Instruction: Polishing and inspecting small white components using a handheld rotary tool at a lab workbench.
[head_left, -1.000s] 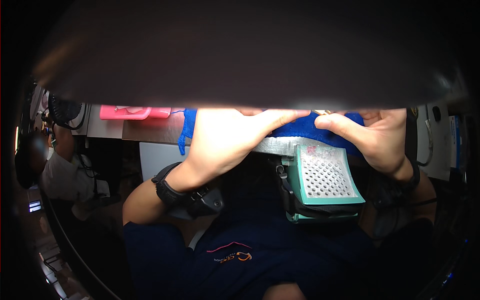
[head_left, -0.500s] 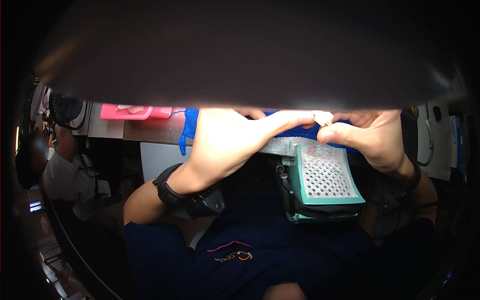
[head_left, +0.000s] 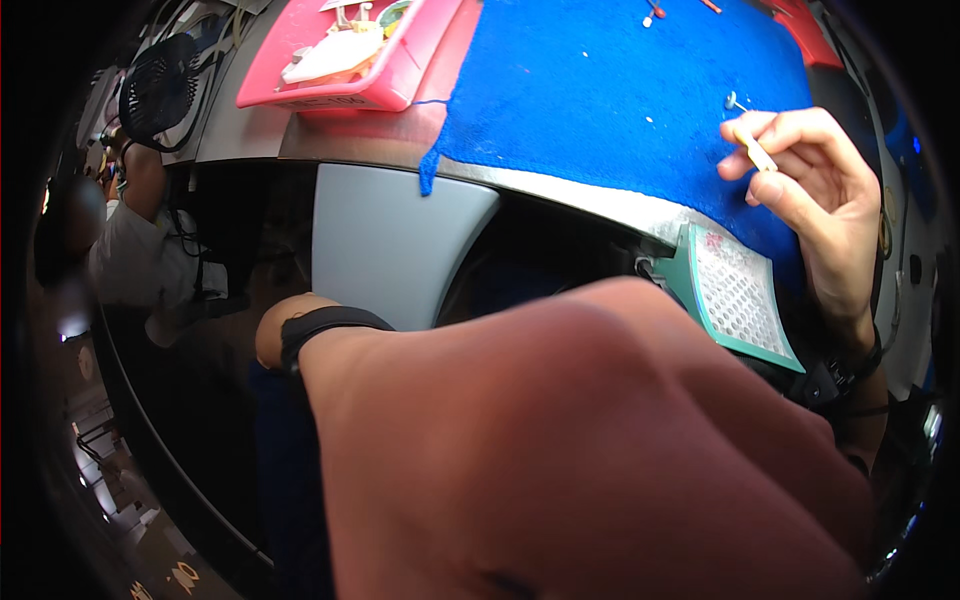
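Now pinches a small cream piece (head_left: 757, 153) in the right hand (head_left: 836, 200), over the blue cloth (head_left: 560, 110). Has the left hand (head_left: 580, 420) apart, looming large up close; cannot tell its grip.

And there's the blue cloth (head_left: 600, 100) across the top, soft, fuzzy, wholly matt! Upper left, the pink tray (head_left: 428, 68) gleams, smooth glossy plastic. Beneath it, the grey panel (head_left: 395, 240) runs smooth with a faint sheen. Bare metal glints along the bench edge (head_left: 620, 208); right of centre, the perforated plate (head_left: 740, 295) looks scuffed; upper right, the pale piece (head_left: 755, 150) appears smooth, material unclear.
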